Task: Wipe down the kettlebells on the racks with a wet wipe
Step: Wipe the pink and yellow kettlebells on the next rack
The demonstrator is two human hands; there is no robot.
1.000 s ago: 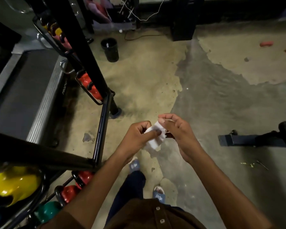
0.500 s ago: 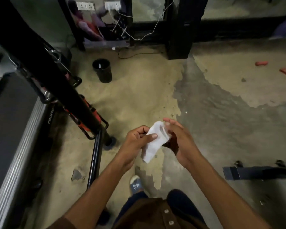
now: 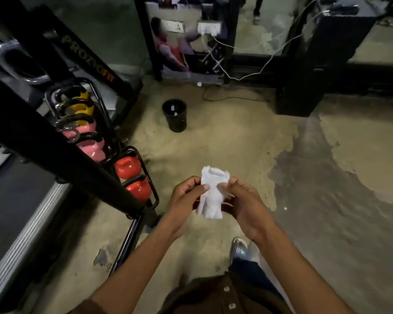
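Note:
A crumpled white wet wipe (image 3: 211, 196) is stretched between both hands at the centre of the view. My left hand (image 3: 186, 198) pinches its left edge with thumb and fingers, and my right hand (image 3: 243, 200) pinches the right edge. To the left stands a black kettlebell rack (image 3: 61, 155) with a slanted upright. On its tiers I see two red kettlebells (image 3: 132, 177), pink kettlebells (image 3: 89, 143) above them and yellow kettlebells (image 3: 82, 107) further back. Both hands are to the right of the rack, apart from it.
A black bin (image 3: 175, 115) stands on the worn concrete floor (image 3: 236, 143) ahead. A treadmill (image 3: 16, 211) lies at the left behind the rack. Cables and wall sockets (image 3: 210, 28) sit at the back beside a dark pillar (image 3: 315, 64). My shoe (image 3: 238, 249) is below the hands.
The view has tilted up and turned, bringing the pink and yellow kettlebells into sight. Both hands have spread the wipe wider between them, and it now stands more upright.

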